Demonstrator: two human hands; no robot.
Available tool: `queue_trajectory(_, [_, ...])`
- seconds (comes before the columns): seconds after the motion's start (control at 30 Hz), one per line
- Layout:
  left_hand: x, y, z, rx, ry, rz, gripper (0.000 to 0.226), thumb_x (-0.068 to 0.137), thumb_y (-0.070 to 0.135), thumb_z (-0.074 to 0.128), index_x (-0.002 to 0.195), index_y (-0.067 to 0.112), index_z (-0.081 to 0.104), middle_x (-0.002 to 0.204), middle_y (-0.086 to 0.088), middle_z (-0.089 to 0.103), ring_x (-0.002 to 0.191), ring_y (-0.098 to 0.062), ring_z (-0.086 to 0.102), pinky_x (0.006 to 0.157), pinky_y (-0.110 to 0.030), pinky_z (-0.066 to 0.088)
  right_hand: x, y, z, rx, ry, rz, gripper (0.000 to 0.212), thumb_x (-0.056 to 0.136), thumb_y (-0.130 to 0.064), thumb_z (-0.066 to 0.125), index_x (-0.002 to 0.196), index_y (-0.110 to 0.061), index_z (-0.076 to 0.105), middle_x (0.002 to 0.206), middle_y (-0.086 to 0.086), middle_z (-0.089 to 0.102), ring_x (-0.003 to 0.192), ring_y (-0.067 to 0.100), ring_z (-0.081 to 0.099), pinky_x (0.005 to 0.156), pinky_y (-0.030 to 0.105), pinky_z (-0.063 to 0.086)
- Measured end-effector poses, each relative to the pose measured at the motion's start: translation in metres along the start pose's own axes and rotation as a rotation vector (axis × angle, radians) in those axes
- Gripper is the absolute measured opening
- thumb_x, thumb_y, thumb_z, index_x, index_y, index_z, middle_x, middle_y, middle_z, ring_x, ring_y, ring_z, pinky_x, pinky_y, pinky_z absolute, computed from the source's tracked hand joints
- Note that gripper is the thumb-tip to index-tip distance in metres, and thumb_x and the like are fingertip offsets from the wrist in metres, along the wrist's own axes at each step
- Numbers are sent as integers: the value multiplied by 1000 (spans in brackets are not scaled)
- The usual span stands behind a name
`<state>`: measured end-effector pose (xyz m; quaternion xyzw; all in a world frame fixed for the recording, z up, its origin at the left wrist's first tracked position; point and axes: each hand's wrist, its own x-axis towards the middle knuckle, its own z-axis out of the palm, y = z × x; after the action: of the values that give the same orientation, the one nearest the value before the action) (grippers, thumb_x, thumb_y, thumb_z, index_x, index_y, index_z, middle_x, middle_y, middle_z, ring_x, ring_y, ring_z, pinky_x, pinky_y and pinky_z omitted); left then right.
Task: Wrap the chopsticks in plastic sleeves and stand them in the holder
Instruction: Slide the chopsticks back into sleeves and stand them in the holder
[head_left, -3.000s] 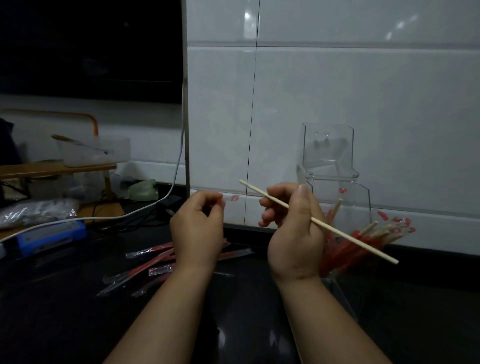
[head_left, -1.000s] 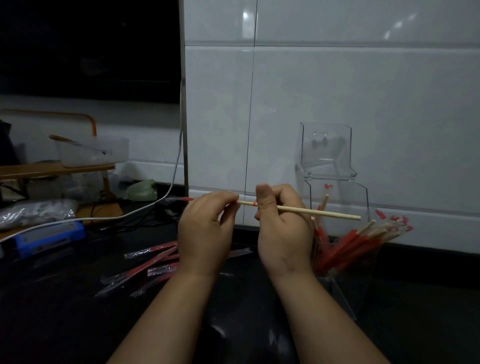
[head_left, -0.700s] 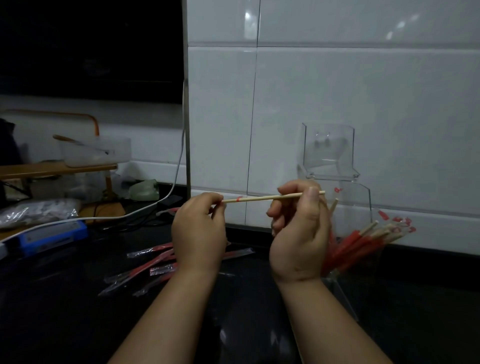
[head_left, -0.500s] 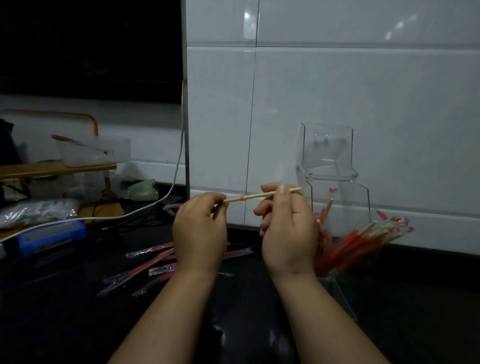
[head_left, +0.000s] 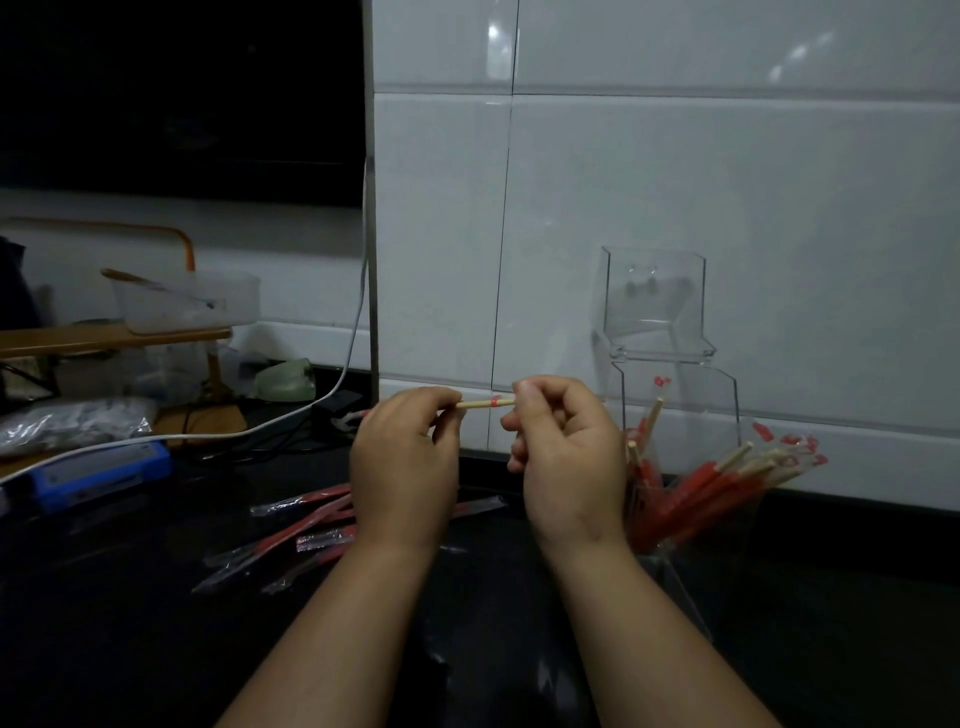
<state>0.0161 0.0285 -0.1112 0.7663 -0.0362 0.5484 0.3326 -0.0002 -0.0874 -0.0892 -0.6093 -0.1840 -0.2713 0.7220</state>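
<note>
A pale wooden chopstick (head_left: 485, 403) lies level between my two hands, with a red mark of the plastic sleeve on it. My left hand (head_left: 404, 467) pinches the sleeved end; the sleeve's red tip pokes out to its left. My right hand (head_left: 569, 457) pinches the chopstick's other end, which is mostly hidden by the fingers. To the right stands the clear acrylic holder (head_left: 680, 395), with several red-sleeved chopsticks (head_left: 711, 486) leaning inside it.
Empty red-and-clear sleeves (head_left: 291, 535) lie scattered on the black counter (head_left: 130, 623). A white cable (head_left: 291, 421) and a blue device (head_left: 98, 470) sit at the left, with a plastic tub (head_left: 187, 301) on a wooden stand behind. White tiled wall (head_left: 675, 208) behind.
The chopstick has slid leftward into the sleeve held by my left hand. Its long free end on the right has vanished behind my right hand, which has moved closer to my left.
</note>
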Motion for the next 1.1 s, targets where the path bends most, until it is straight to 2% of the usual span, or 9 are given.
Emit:
queue_trajectory(0.1, [0,-1,0,-16,0,-7,11,82,6,76,92,11,76,85,0,72,80,-22,66,74,-40,55,2,0,-2,12,3,9,16,97,-10,55,89,-17,66,70,0,62,59,9,53,54,26,46])
queue_trajectory(0.27, [-1,1,0,-9,0,51,11,81,16,68,89,14,75,83,1,72,77,-22,66,71,-32,53,4,7,0,-70,0,11,13,90,-11,67,82,-21,65,73,2,66,63,16,57,58,30,47])
queue_trajectory(0.4, [-1,0,1,-15,0,63,9,81,12,73,89,13,75,83,1,72,76,-21,66,71,-32,53,6,6,-2,-59,38,5,10,89,-9,67,82,-16,66,70,2,63,62,16,55,59,34,47])
queue_trajectory(0.57, [-1,-1,3,-1,16,96,8,80,14,72,87,14,75,81,1,72,74,-20,65,70,-27,44,6,6,0,-99,16,34,12,87,-7,69,80,-16,64,56,-15,58,54,3,51,55,25,44])
queue_trajectory(0.73, [-1,-2,3,0,4,100,10,81,18,70,88,13,76,82,1,72,75,-20,65,70,-27,44,6,4,-3,-63,18,29,10,92,-13,64,84,-18,65,66,-5,63,61,9,54,57,29,46])
queue_trajectory(0.93, [-2,-1,3,-10,8,109,9,79,15,71,86,13,75,81,1,72,74,-19,64,71,-23,43,3,4,-2,-130,-18,18,11,91,-11,65,84,-20,67,70,-5,64,66,3,59,60,13,48])
queue_trajectory(1.1, [-1,0,3,-9,13,121,8,79,16,72,86,13,76,81,1,72,75,-17,63,71,-25,43,5,3,-2,-156,7,23,9,90,-14,67,83,-18,67,69,-4,64,66,6,60,62,19,50])
